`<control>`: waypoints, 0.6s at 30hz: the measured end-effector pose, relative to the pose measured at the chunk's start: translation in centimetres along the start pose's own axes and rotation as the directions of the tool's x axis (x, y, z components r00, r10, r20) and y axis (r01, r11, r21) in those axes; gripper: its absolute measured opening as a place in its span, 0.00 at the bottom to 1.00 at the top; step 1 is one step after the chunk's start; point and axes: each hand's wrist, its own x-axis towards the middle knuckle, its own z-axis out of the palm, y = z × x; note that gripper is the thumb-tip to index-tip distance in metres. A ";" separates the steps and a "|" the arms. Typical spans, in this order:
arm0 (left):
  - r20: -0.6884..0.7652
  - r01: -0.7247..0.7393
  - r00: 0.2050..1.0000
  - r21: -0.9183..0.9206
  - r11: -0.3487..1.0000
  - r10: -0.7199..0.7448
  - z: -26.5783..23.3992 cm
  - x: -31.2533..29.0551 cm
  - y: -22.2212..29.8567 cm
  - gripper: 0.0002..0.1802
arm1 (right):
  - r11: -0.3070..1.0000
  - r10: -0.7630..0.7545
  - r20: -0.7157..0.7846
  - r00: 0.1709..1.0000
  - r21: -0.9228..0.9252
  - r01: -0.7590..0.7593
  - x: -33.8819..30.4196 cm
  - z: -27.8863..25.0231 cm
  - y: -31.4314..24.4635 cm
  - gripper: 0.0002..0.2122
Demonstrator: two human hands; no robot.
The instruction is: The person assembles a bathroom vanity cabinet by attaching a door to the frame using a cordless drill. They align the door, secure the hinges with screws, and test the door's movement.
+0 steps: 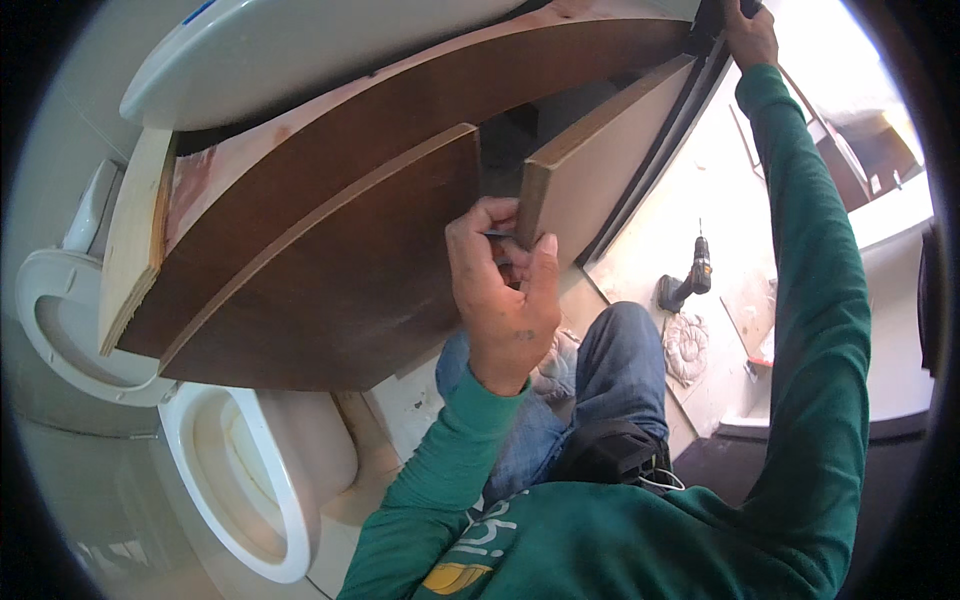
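My left hand [505,285] pinches the free edge of an open cabinet door [610,150], thumb on its outer face and fingers behind. Something thin and dark shows between those fingers, too small to name. Up at the far right, my right hand [752,38] is closed around a dark thing at the cabinet's end; what it is I cannot make out. A second brown door [340,270] stands open to the left, under the curved brown front panel [400,110]. The dark gap between the doors shows the cabinet's inside.
A white basin [250,60] sits above the cabinet. At the left is a toilet [285,480] with its lid [85,320] raised. A cordless drill [690,275] stands on the floor at the right, near a round cushion [686,348]. A bare wooden board [140,240] edges the cabinet's left end.
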 end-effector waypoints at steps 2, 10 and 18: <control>-0.070 -0.158 0.983 0.155 0.975 0.170 -0.3 -0.6 -1.1 0.21 | 0.997 0.031 0.043 0.999 -0.077 -0.028 0.5 -0.7 -0.2 0.45; -0.045 -0.295 0.950 0.197 0.935 0.309 -1.8 -0.4 -4.3 0.16 | 0.992 0.082 0.271 0.959 0.068 -0.104 2.2 0.0 1.1 0.48; 0.043 -0.043 0.998 0.169 0.985 0.036 -2.7 1.4 -3.2 0.20 | 0.951 0.304 0.189 0.934 -0.002 -0.309 5.4 2.5 4.7 0.51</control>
